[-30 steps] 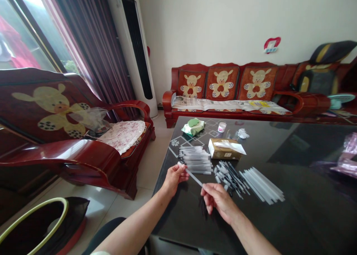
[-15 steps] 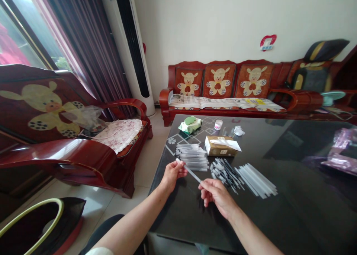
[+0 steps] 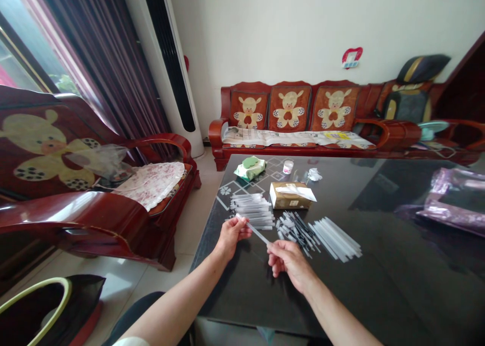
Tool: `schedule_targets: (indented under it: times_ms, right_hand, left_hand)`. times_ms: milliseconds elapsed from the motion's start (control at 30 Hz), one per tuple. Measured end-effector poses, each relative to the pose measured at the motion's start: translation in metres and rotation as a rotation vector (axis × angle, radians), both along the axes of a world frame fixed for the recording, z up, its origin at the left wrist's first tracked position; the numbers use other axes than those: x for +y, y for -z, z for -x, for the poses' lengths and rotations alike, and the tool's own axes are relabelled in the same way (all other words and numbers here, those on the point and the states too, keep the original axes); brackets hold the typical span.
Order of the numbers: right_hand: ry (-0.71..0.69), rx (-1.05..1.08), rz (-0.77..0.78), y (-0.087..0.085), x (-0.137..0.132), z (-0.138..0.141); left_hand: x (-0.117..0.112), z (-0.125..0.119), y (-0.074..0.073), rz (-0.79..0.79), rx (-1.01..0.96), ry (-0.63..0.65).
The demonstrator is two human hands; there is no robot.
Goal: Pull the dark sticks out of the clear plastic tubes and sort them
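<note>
My left hand (image 3: 232, 233) and my right hand (image 3: 287, 257) each pinch one end of a thin clear tube (image 3: 258, 233) held just above the black glass table (image 3: 379, 275). Behind the hands lies a neat stack of clear tubes (image 3: 252, 210). To the right of it sits a heap of thin black pieces (image 3: 297, 229), then a row of white tubes (image 3: 335, 232). A small brown cardboard box (image 3: 288, 196) stands behind them.
A green wipes packet (image 3: 250, 167), a small white cup (image 3: 288, 166) and a crumpled wrapper (image 3: 313, 174) lie at the table's far end. Purple plastic bags (image 3: 454, 204) sit at the right. A red wooden sofa (image 3: 303, 118) and armchair (image 3: 94, 199) flank the table.
The camera has turned slightly, so everything sits further left in view. Both hands keep hold of the thin tube, and the right hand has slid a little closer along it.
</note>
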State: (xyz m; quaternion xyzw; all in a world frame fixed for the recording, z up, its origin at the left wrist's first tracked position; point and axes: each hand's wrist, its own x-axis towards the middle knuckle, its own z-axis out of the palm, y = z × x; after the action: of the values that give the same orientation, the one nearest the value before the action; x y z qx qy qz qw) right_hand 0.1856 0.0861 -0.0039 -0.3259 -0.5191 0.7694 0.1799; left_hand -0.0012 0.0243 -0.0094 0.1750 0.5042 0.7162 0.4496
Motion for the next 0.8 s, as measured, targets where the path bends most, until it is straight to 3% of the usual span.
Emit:
schedule_targets:
  times_ms: [167, 433, 633, 800]
  right_hand:
    - [-0.055, 0.011, 0.018, -0.001, 0.003, -0.003]
    - [0.073, -0.054, -0.149, 0.002, 0.013, -0.009]
    - [0.002, -0.038, -0.030, 0.000, 0.017, -0.008]
    - [0.104, -0.001, -0.018, 0.010, 0.039, -0.009]
  left_hand:
    - [0.003, -0.003, 0.001, -0.004, 0.007, -0.017]
    - [0.008, -0.009, 0.004, 0.004, 0.037, -0.015]
    - [0.019, -0.006, 0.004, -0.009, 0.067, 0.007]
    - [0.045, -0.006, 0.003, -0.033, 0.094, 0.051]
